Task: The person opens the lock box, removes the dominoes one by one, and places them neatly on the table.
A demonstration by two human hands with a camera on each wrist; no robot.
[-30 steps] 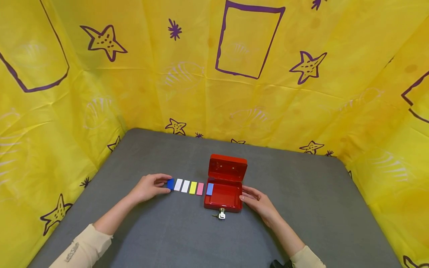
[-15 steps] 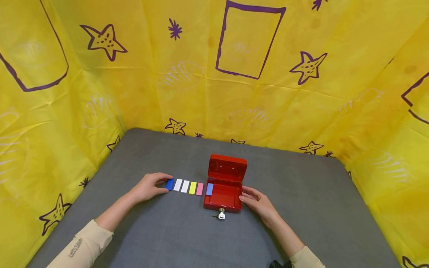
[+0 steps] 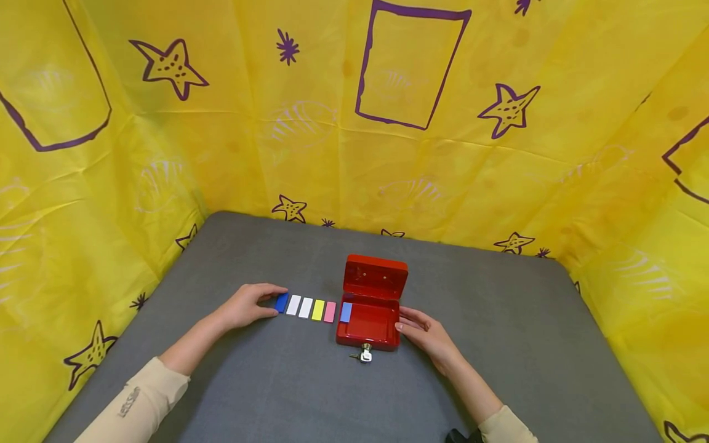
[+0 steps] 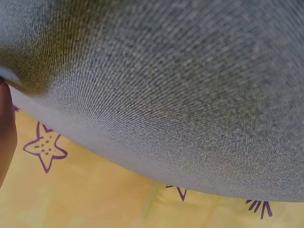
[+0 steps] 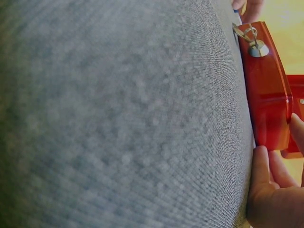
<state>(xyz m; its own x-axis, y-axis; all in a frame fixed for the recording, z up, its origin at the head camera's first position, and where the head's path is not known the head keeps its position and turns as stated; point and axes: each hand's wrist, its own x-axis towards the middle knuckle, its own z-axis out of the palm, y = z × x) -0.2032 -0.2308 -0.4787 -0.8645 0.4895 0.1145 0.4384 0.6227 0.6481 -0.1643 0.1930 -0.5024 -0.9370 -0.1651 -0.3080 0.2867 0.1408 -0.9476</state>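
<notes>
My left hand [image 3: 244,307] pinches a dark blue rectangular block [image 3: 282,302] between thumb and fingers, at the left end of a row on the table. To its right lie a white block [image 3: 294,306], another white block [image 3: 306,307], a yellow block [image 3: 318,310] and a pink block [image 3: 329,312]. Beyond the row stands a red cash box [image 5: 268,90], lid up, with a light blue block [image 3: 346,312] inside at its left wall. My right hand [image 3: 426,340] holds the box's right side, thumb at the rim and fingers against the outer wall.
A key [image 3: 365,354] sits in the lock on the box's front, with a second key hanging from it. The grey table [image 3: 288,387] ends at a yellow patterned cloth [image 3: 332,166] at the back and sides. A dark object [image 3: 464,436] shows by the right sleeve.
My left hand shifts slightly with the dark blue block, now a little farther from me. The right hand, the box and the other blocks stay where they were.
</notes>
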